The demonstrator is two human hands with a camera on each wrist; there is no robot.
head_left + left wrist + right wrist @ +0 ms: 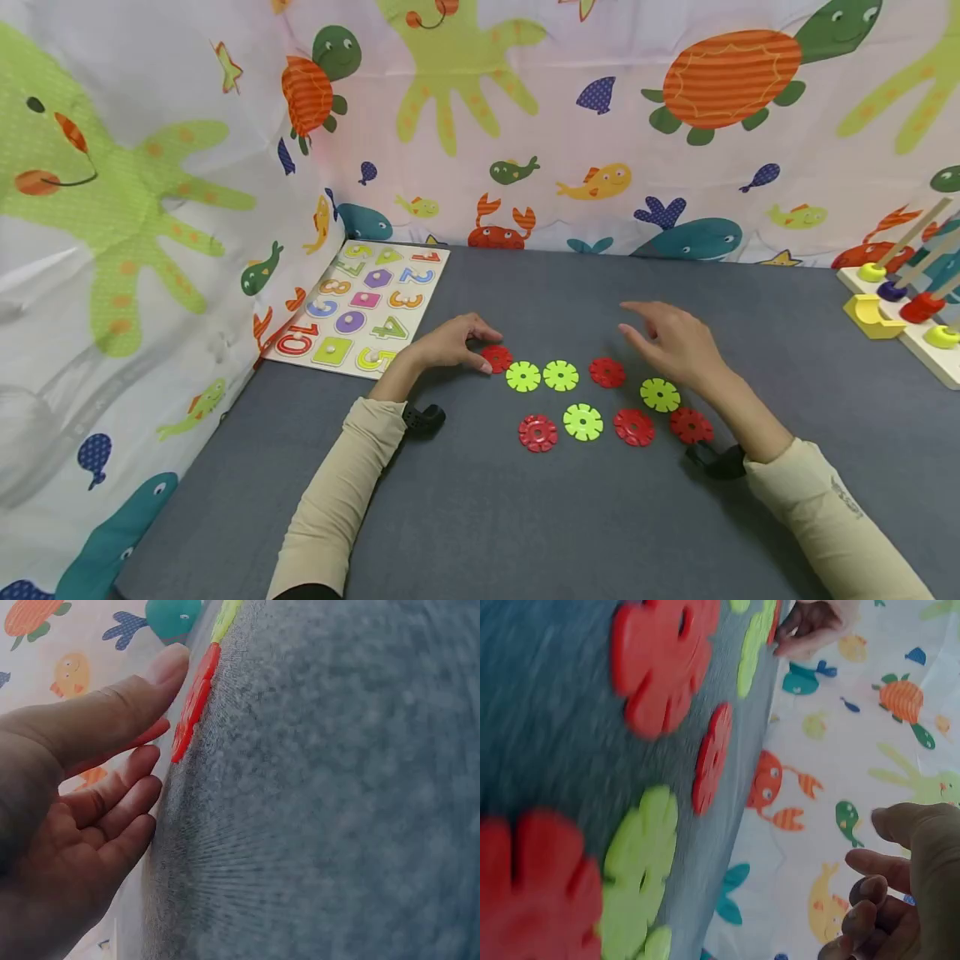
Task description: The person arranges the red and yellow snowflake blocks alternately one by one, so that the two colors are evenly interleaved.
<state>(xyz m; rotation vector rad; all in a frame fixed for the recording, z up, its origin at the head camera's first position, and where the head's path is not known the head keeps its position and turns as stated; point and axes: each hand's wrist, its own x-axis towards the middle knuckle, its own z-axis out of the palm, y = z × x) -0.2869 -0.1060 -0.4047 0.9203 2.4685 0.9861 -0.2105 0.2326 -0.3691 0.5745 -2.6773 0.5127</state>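
Observation:
My left hand (452, 342) is at the left end of a group of flat, notched plastic discs, its thumb and forefinger spread around a red disc (497, 359). In the left wrist view that red disc (196, 705) lies on the table just beyond the thumb tip, and the fingers are loosely bent. My right hand (678, 346) hovers above the right side of the group, fingers loosely extended, holding nothing. Near it lie a red disc (607, 372), a yellow-green disc (660, 395) and another red disc (691, 426). Other discs of both colours lie between the hands.
A wooden number and shape puzzle board (360, 304) lies at the back left. At the right edge stands a wooden peg stacker (926, 350) with coloured rings and a yellow piece. A printed sea-animal curtain (480, 92) borders the grey table (525, 533) behind and left.

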